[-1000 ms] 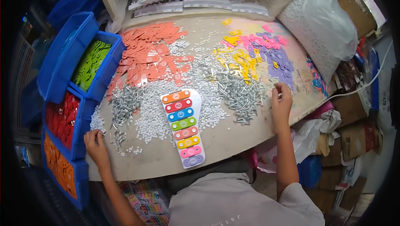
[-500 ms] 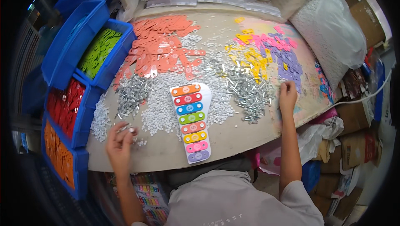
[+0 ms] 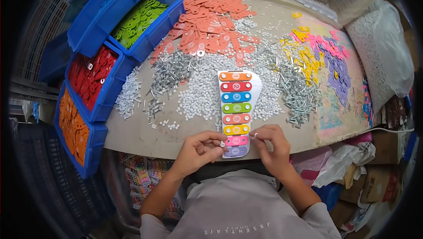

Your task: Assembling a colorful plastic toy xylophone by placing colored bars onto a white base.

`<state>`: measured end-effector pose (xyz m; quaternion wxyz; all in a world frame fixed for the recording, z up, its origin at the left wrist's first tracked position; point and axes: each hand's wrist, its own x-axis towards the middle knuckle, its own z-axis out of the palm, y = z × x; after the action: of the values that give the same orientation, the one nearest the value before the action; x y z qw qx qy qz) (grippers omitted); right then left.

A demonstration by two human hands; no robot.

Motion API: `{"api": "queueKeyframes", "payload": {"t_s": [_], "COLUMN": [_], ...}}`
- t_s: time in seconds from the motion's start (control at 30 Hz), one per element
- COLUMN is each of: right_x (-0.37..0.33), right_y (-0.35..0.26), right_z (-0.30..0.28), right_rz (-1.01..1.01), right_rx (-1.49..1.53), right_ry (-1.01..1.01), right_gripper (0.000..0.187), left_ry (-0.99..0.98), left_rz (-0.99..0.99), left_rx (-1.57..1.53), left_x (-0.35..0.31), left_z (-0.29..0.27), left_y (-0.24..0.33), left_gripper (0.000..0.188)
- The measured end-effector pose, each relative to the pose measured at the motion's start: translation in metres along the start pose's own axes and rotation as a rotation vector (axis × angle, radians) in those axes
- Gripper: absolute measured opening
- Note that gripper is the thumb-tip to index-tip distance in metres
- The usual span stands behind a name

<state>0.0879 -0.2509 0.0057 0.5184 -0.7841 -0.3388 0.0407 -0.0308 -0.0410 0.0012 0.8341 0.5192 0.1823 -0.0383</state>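
A toy xylophone [image 3: 236, 108] with a white base and a column of coloured bars lies near the table's front edge. White caps show at both ends of the upper bars. The pink bar [image 3: 236, 140] and the lavender bar [image 3: 237, 151] at the near end show bare holes. On the xylophone's left, my left hand [image 3: 198, 151] pinches a small white-headed pin [image 3: 222, 144] beside the pink bar. My right hand [image 3: 274, 147] is closed at the opposite edge, its fingertips around a small white piece [image 3: 253, 136] too small to make out fully.
White washers [image 3: 198, 98] and metal pins [image 3: 299, 89] lie in heaps beyond the xylophone. Coral bars [image 3: 211, 27], yellow bars [image 3: 308, 60] and purple bars [image 3: 339, 80] lie farther back. Blue bins [image 3: 99, 115] line the left; a bulging clear bag [image 3: 374, 49] stands right.
Both hands have come inward from the table's sides to the near end of the xylophone. The view has shifted, so the table's things appear farther right.
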Motion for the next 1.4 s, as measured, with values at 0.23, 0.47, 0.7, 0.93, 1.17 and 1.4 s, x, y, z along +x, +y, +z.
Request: {"api": "queueKeyframes", "payload": {"t_s": [0.23, 0.47, 0.7, 0.93, 1.17, 1.4], "right_x": [-0.003, 0.001, -0.003, 0.014, 0.015, 0.016], "right_y": [0.006, 0.001, 0.0, 0.02, 0.017, 0.009], "right_z": [0.013, 0.009, 0.006, -0.006, -0.002, 0.0], "right_rz": [-0.121, -0.183, 0.353, 0.893, 0.859, 0.882], "right_rx": [-0.111, -0.186, 0.111, 0.549, 0.567, 0.486], "right_ry": [-0.068, -0.132, -0.168, -0.567, -0.602, -0.595], "right_gripper": [0.026, 0.025, 0.018, 0.021, 0.025, 0.019], "left_ry": [0.032, 0.001, 0.095, -0.16, -0.195, -0.135], "left_rz": [-0.12, -0.153, 0.028, -0.174, -0.102, -0.044], "left_rx": [-0.017, -0.043, 0.384, 0.315, 0.303, 0.476], "left_x": [0.005, 0.015, 0.02, 0.037, 0.042, 0.032], "left_z": [-0.003, 0.001, 0.006, 0.001, 0.0, -0.004], "left_y": [-0.014, -0.013, -0.016, -0.001, -0.01, -0.011], "left_gripper": [0.023, 0.009, 0.045, 0.052, 0.048, 0.05]}}
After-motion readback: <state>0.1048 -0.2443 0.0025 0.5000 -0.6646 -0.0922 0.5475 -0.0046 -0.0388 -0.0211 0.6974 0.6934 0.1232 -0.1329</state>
